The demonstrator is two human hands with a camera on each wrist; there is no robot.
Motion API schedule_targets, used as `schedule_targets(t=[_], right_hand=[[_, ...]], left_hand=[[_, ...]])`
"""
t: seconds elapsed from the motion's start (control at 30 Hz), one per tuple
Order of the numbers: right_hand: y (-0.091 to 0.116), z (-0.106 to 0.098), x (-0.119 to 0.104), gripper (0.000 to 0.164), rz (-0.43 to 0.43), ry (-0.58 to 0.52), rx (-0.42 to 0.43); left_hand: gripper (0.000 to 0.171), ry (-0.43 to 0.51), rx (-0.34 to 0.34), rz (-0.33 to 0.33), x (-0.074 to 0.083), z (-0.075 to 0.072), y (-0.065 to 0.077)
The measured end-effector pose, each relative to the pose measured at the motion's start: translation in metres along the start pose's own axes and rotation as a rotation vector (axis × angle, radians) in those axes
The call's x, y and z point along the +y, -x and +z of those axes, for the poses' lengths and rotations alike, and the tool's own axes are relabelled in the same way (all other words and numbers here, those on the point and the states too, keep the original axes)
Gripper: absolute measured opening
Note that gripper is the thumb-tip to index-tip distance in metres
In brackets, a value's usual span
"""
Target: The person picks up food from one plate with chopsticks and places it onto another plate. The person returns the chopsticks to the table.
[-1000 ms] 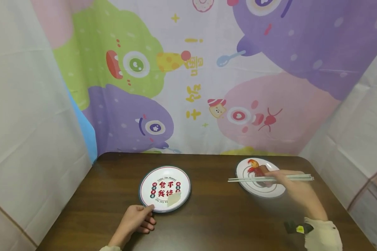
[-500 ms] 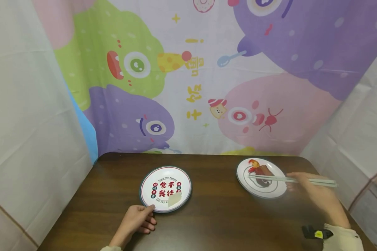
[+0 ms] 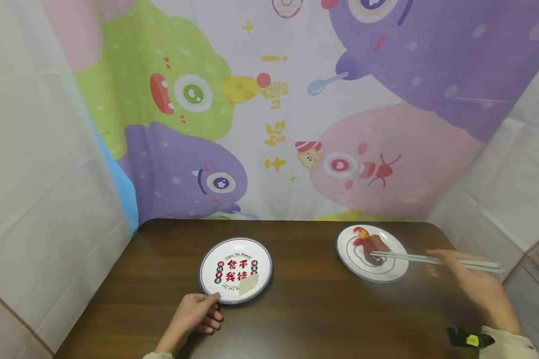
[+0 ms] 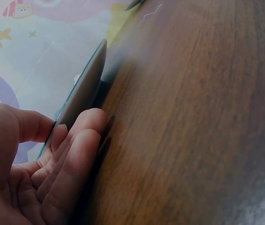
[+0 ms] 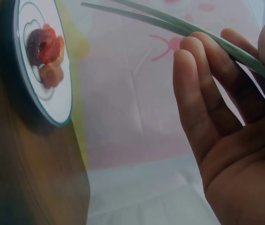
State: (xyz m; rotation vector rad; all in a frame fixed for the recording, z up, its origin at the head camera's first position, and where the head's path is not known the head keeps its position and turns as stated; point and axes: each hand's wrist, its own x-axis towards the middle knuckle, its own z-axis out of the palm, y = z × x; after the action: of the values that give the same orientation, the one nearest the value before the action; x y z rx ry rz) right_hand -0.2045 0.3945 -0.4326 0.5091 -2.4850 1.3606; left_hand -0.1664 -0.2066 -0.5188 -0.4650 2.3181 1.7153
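My left hand (image 3: 193, 315) pinches the near-left rim of a white plate (image 3: 242, 244) printed with red characters; in the left wrist view the thumb lies on the rim, other fingers at its underside. A beige torn patch (image 3: 249, 284) covers part of the print. To the right, my right hand (image 3: 478, 289) holds a pair of pale green chopsticks (image 3: 424, 259) pointing left over a second white plate (image 3: 395, 269). On that plate lie a brown chunk (image 3: 380, 243), dark red food and a red-yellow piece (image 3: 362, 233). In the right wrist view the chopstick tips stand apart from this food.
Both plates rest on a dark brown wooden table (image 3: 305, 309). A cartoon-printed curtain (image 3: 278, 194) hangs behind its far edge. White cloth walls (image 3: 40, 199) stand at both sides. The right wrist wears a dark strap (image 3: 469, 338) with a yellow mark.
My right hand has drawn rightward with the chopsticks, from over the food plate to beyond its right rim. The food stays on the plate. My left hand keeps its hold on the left plate.
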Motion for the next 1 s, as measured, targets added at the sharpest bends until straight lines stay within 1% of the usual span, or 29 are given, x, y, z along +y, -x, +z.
schedule_targets(t=[0.07, 0.17, 0.23, 0.33, 0.4, 0.5, 0.6, 0.7, 0.87, 1.0], right_hand=[[0.002, -0.002, 0.001, 0.047, -0.021, -0.004, -0.001], [0.003, -0.005, 0.002, 0.047, -0.037, 0.014, 0.010], [0.003, -0.007, 0.001, 0.043, -0.023, 0.020, 0.015], [0.004, -0.008, 0.000, 0.035, -0.006, 0.070, 0.042], [0.005, -0.009, -0.001, 0.032, 0.000, 0.085, 0.058], [0.005, -0.008, 0.000, 0.034, -0.012, 0.076, 0.069], [0.006, -0.005, 0.002, 0.041, -0.014, 0.056, 0.076], [0.005, -0.001, 0.003, 0.041, -0.009, 0.046, 0.084], [0.005, 0.007, 0.004, 0.033, -0.024, 0.073, 0.102], [0.004, 0.012, 0.003, 0.029, 0.007, 0.057, 0.104]], left_hand=[[0.041, 0.001, 0.003, -0.001, 0.001, 0.000, 0.000], [0.040, 0.001, 0.007, -0.002, 0.001, 0.001, 0.000], [0.040, 0.001, 0.008, 0.000, 0.001, 0.000, 0.000], [0.041, -0.001, 0.008, -0.001, 0.001, 0.000, 0.000], [0.041, 0.001, 0.006, 0.000, 0.001, 0.000, 0.001], [0.040, 0.007, 0.004, 0.000, 0.001, 0.000, 0.002], [0.040, 0.006, 0.006, -0.002, 0.001, 0.000, 0.003], [0.040, 0.002, 0.011, -0.005, 0.000, 0.000, 0.002], [0.042, -0.008, 0.010, -0.007, -0.001, 0.000, -0.001], [0.042, -0.006, 0.000, -0.001, 0.000, 0.000, 0.000]])
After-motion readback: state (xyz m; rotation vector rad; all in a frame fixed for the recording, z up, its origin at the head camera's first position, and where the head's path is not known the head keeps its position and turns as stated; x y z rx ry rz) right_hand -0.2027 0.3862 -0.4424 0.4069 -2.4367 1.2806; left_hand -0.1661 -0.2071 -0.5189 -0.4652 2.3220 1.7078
